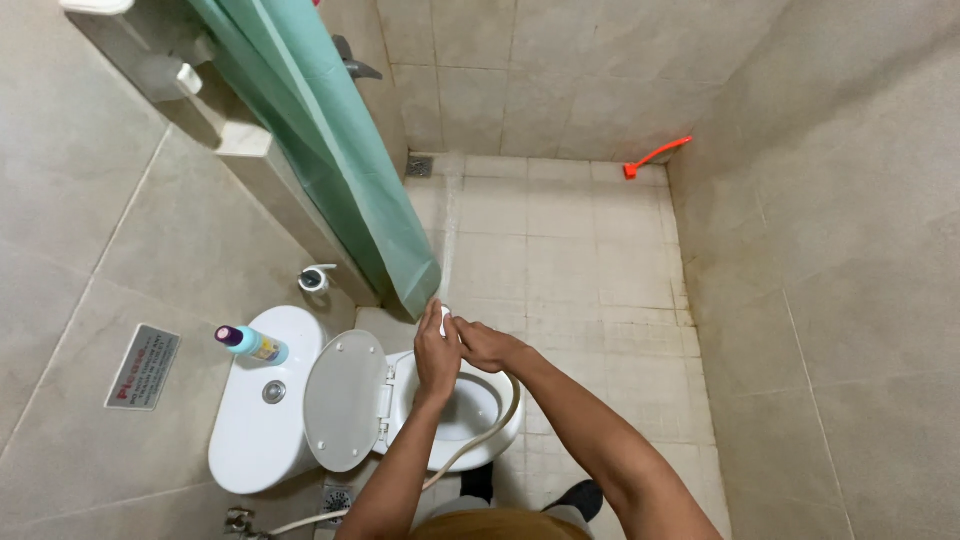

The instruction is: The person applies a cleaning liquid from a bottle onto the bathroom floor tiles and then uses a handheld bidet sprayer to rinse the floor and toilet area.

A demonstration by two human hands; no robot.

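Note:
Both of my hands meet over the open white toilet bowl [497, 425]. My left hand [436, 352] is wrapped around a small white spray head [446, 316] whose pale hose [480, 440] curves down over the bowl rim towards the floor. My right hand [482, 344] touches the same spray head from the right. A thin stream of water leaves the spray head and runs across the tiled floor towards the far corner drain [420, 166]. The toilet lid [345, 398] stands raised against the tank [260, 410].
A bottle with a purple cap [250, 343] lies on the tank. A green shower curtain [340, 150] hangs at the left by a low wall. An orange-handled brush [655, 156] leans in the far right corner. A wall sign [142, 366] is at the left.

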